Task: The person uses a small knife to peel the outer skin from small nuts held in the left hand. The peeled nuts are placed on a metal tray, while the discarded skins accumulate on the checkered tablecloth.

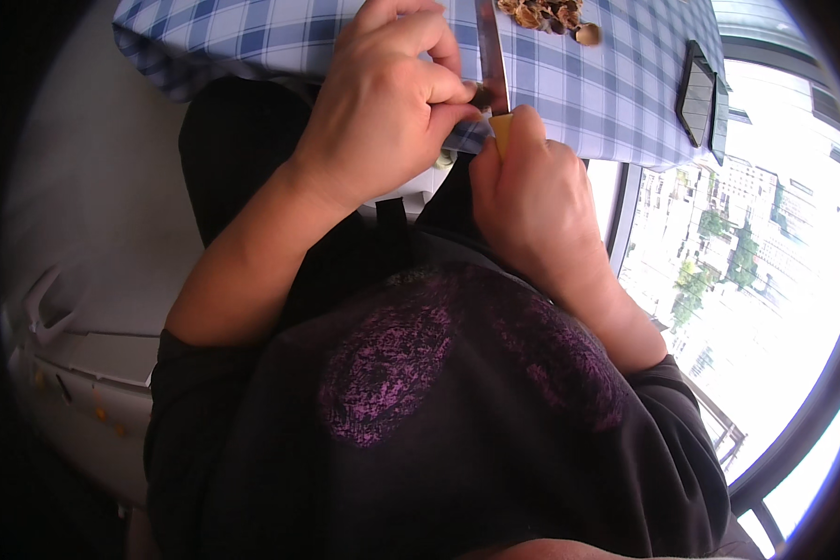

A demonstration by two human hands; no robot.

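My right hand (535,189) is closed around the yellow handle (501,133) of a knife. Its long metal blade (491,59) points away from me over the table's near edge. Between the thumb and fingertips of my left hand (385,105) is a small dark brown piece (481,96), perhaps a nut or bit of shell, close against the blade near the handle. My fingers hide most of it. Beyond the blade, a heap of brown shells or peelings (542,14) lies on the checked tablecloth, with one pale, rounded shell piece (588,34) at its near side.
A blue-and-white checked tablecloth (602,98) covers the table and hangs over its edge. A dark phone or tablet (696,94) stands at the right edge. Beneath my hands, a white object (420,192) shows between my knees. A large window (742,280) is at the right.
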